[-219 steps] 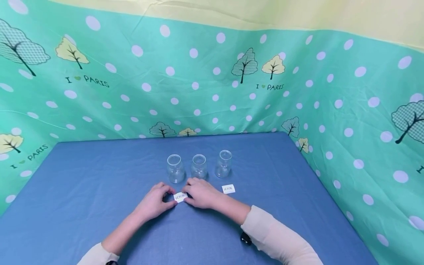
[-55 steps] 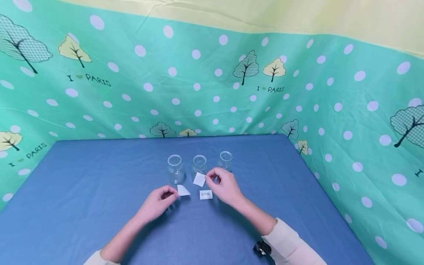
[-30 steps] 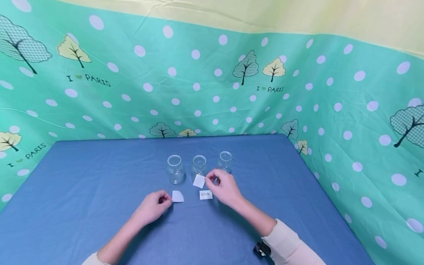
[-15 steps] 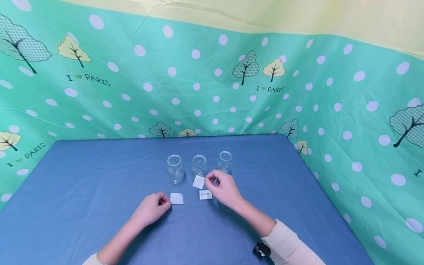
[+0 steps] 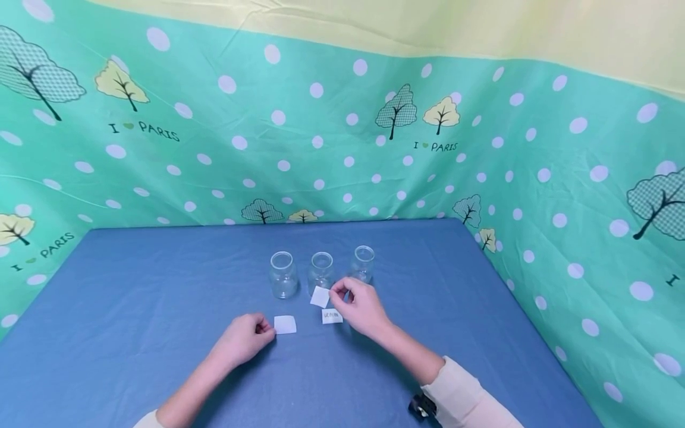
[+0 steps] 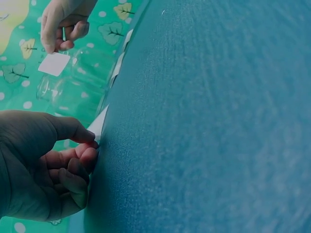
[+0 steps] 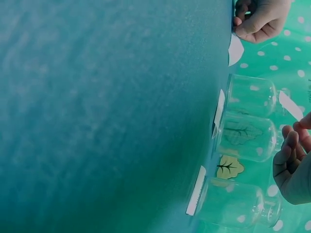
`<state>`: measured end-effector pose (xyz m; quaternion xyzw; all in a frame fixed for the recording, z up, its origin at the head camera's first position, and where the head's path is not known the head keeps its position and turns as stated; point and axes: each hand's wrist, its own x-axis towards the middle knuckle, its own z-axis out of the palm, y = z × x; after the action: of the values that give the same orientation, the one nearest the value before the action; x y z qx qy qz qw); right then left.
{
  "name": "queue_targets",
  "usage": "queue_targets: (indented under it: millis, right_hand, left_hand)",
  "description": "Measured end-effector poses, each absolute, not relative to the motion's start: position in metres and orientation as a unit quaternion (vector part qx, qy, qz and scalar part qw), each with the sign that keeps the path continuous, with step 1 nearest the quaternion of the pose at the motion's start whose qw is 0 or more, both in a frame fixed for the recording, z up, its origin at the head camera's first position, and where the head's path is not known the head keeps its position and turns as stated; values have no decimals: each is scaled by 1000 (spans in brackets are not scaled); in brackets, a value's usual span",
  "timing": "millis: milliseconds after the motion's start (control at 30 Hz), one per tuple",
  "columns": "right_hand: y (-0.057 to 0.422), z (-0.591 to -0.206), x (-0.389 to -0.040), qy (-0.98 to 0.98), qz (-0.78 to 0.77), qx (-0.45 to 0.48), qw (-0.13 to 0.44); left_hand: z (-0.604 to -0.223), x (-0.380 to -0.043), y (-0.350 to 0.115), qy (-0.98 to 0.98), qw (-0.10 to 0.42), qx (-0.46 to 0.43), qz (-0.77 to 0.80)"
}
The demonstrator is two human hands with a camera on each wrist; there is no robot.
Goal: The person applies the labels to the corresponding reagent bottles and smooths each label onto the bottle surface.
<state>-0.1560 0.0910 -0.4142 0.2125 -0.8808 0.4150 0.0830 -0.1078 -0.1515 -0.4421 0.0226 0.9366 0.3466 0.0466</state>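
In the head view my right hand (image 5: 361, 306) pinches a white paper label (image 5: 320, 296) by its edge. It hangs above the table in front of the middle glass jar (image 5: 321, 268), blank side toward me. My left hand (image 5: 244, 340) rests low on the left and pinches the edge of a blank white paper slip (image 5: 285, 324) at the table. A label with handwriting (image 5: 332, 315) lies between the hands. Another white label (image 7: 196, 191) shows on the table in the right wrist view; my right hand hides it in the head view.
A left glass jar (image 5: 283, 275) and a right glass jar (image 5: 363, 263) flank the middle one, all open-topped. The right jar's lower part is behind my hand. Blue cloth (image 5: 176, 285) covers the table, and a green dotted curtain (image 5: 321, 125) hangs behind.
Earlier both hands were at one written label on the table. Now each hand holds a separate white piece. The left hand has moved down and left with its slip; the right hand dipped slightly.
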Motion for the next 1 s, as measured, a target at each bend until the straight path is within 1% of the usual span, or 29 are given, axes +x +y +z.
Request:
queue_targets:
  millis: [267, 467, 667, 1000]
  right_hand:
    - [91, -417, -156, -881, 410, 215, 98]
    - [91, -418, -156, -882, 402, 222, 108]
    - [89, -418, -154, -887, 372, 244, 126]
    - [85, -416, -148, -888, 333, 277, 155]
  left_hand:
    - [-438, -110, -153, 934, 50, 11, 354]
    - [-427, -111, -149, 934, 18, 13, 358]
    - [-416, -111, -135, 911, 1, 10, 411]
    - [-410, -113, -114, 872, -4, 4, 489]
